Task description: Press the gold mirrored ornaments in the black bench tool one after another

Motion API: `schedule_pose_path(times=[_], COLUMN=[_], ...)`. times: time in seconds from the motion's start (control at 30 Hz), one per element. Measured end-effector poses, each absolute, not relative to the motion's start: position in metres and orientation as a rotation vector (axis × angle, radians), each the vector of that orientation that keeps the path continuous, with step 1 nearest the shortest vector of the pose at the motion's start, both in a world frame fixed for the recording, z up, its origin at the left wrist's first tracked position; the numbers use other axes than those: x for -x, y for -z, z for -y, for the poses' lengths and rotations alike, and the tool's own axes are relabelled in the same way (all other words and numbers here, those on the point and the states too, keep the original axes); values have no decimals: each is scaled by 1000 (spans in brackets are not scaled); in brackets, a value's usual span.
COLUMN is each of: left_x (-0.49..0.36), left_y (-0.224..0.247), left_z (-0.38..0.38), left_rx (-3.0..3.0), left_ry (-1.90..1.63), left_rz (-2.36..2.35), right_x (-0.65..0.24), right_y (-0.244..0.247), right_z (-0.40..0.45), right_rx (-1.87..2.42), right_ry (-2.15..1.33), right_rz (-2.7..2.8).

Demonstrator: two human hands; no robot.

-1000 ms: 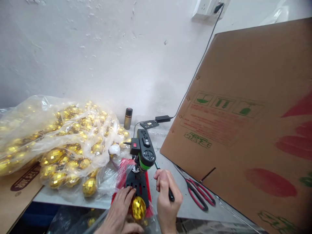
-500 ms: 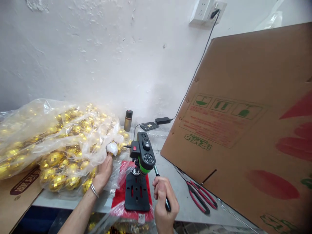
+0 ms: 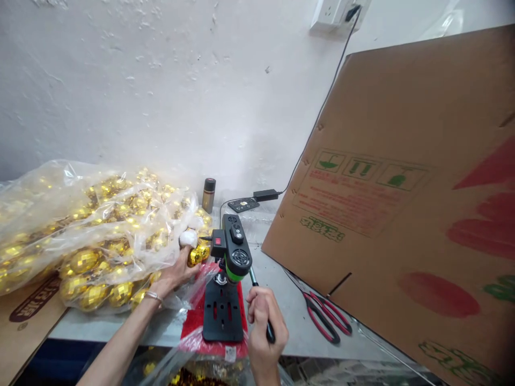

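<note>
My left hand [image 3: 179,271] is closed around a white ball [image 3: 188,238] and small gold mirrored balls [image 3: 198,255], just left of the small drill press. My right hand [image 3: 265,321] grips the black-ended lever [image 3: 270,331] at the right side of the press. The black and green drill press [image 3: 237,246] has a slotted black base plate [image 3: 223,316], with nothing lying on it, over a red sheet [image 3: 192,321]. Clear plastic bags full of gold balls [image 3: 86,260] lie beside my left forearm.
A large cardboard box [image 3: 378,161] leans at the right. Red-handled pliers [image 3: 325,316] lie beside it. Behind the press are a small bottle [image 3: 208,195], a phone-like black object [image 3: 243,205] and a power adapter [image 3: 267,194] cabled to the wall socket.
My left hand has moved right and away from the bag, and small gold balls now show at its fingers. The right hand keeps its grip on the lever. The view has shifted slightly.
</note>
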State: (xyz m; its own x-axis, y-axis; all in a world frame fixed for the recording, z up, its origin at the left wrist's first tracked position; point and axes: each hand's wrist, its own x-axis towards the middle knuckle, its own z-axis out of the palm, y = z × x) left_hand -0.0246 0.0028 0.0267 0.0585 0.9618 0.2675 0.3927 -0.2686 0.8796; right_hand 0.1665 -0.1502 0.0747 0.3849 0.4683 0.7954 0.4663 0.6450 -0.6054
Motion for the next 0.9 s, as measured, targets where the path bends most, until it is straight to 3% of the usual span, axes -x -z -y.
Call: schedule_pose_path(times=[0.17, 0.43, 0.63, 0.9], left_x=[13, -6, -26, -32], left_y=[-30, 8, 41, 56], left_z=[26, 73, 75, 84], left_rx=[-1393, -873, -1028, -1677], left_ry=[-1046, -983, -1064, -1159], left_rz=[-1225, -991, -1121, -1271], right_x=[-165, -165, -166, -167], right_y=[-82, -101, -102, -100], right_z=[148, 146, 147, 151], right_rx=[948, 980, 1004, 1032], right_ry=[-24, -84, -89, -74], right_rz=[1203, 1176, 1197, 1233])
